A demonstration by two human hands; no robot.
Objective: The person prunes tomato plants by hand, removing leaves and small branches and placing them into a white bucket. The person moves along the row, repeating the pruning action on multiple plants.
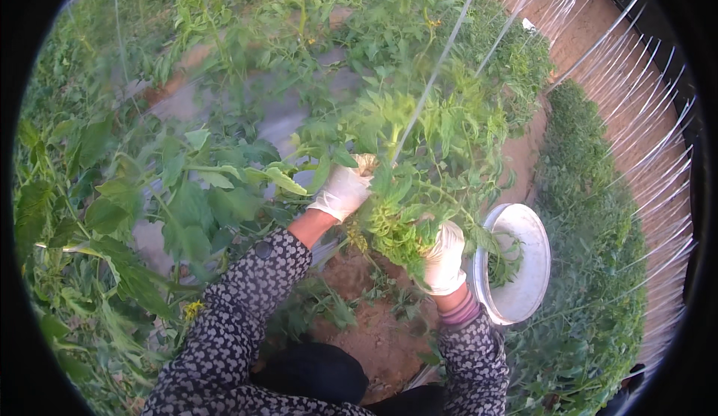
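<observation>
A leafy tomato plant (404, 214) stands in front of me, with curled yellow-green leaves low on its right side. My left hand (343, 189), in a whitish thin glove with stained fingertips, reaches to the plant's upper stem, beside a support string (429, 88). Leaves partly cover its fingers. Lower and to the right, my right hand (446, 259), gloved the same way, is in among the curled leaves. Foliage hides its fingertips, so any grip there cannot be made out. A white bucket (533, 264) is just right of that hand, with green leaves (505, 262) across its opening.
Bare soil (370, 326) lies before my knees, with loose leafy cuttings (336, 304) on it. Dense plants (112, 208) crowd the left side. Sheets of plastic mulch (286, 124) show between rows. Many strings (634, 91) hang at the right, over another green row (589, 236).
</observation>
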